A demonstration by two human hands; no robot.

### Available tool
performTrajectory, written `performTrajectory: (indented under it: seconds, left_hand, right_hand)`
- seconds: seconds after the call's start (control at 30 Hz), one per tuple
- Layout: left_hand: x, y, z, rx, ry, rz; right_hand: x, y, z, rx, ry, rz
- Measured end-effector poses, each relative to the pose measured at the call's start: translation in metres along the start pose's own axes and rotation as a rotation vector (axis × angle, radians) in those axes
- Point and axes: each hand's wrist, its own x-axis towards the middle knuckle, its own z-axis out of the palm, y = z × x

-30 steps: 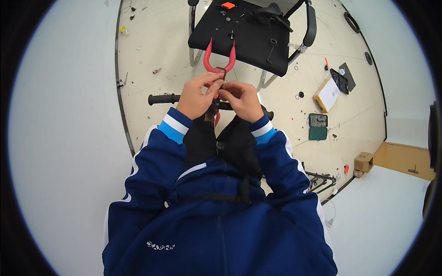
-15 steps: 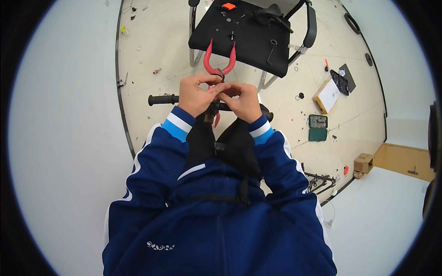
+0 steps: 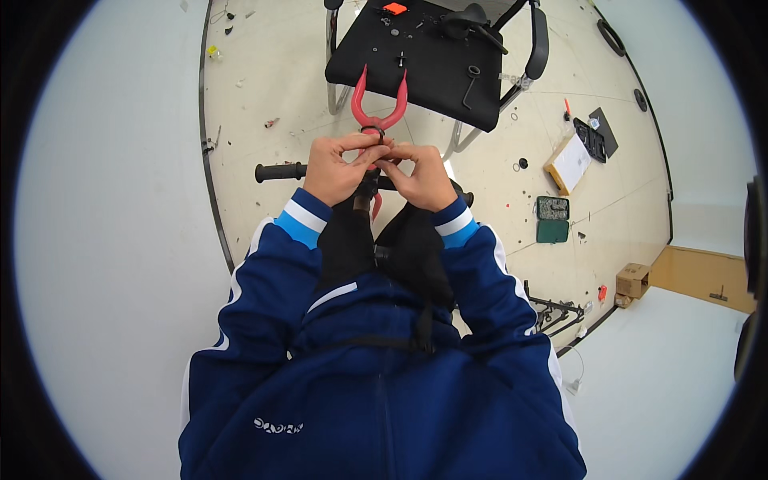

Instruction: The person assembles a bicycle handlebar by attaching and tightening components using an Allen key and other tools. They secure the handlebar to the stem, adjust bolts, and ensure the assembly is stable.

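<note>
A red two-pronged bicycle fork [image 3: 382, 122] points away from me, its tips near the front edge of a chair seat. Over the fork's crown shows a thin black loop [image 3: 379, 130], rising from my fingertips. My left hand [image 3: 339, 169] is closed in a pinch on the loop. Against it, my right hand [image 3: 419, 174] is pinched too, thumb and fingertips meeting the left ones; what lies between them is hidden. Below my hands is a black handlebar [image 3: 387, 183] with a rubber grip [image 3: 280, 172] at its left end, held between my legs.
On the black chair seat [image 3: 360, 68] lie a bicycle saddle [image 3: 466, 22], a hex key [image 3: 470, 92], an orange piece [image 3: 394, 9] and small hardware. On the floor to the right are an open green case [image 3: 552, 231], a black tool case [image 3: 590, 140] and a white-topped box [image 3: 570, 164].
Both hands and the fork have shifted slightly left in view. The black loop now shows more of its curve over the fork crown. Both hands keep their pinch.
</note>
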Motion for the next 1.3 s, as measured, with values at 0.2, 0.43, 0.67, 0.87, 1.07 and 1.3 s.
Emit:
performTrajectory:
  seconds: [0.2, 0.43, 0.67, 0.87, 1.07, 1.3]
  left_hand:
    - [0.004, -0.006, 0.003, -0.005, 0.048, -0.087]
    - [0.004, -0.003, 0.000, 0.022, 0.003, 0.078]
    - [0.012, 0.005, -0.011, -0.034, -0.123, -0.023]
    - [0.013, 0.001, -0.006, 0.066, 0.016, 0.000]
    - [0.010, -0.001, -0.001, 0.078, 0.013, 0.063]
    - [0.011, 0.005, -0.011, -0.045, -0.105, 0.008]
  right_hand:
    - [0.000, -0.004, 0.002, 0.023, 0.041, 0.168]
    - [0.000, 0.000, 0.000, 0.023, 0.040, 0.067]
    - [0.005, 0.003, -0.006, 0.046, -0.065, 0.027]
    - [0.003, -0.002, 0.001, 0.102, -0.020, 0.134]
    - [0.001, -0.001, 0.003, 0.037, -0.004, 0.107]
    - [0.006, 0.006, -0.003, 0.031, -0.095, 0.013]
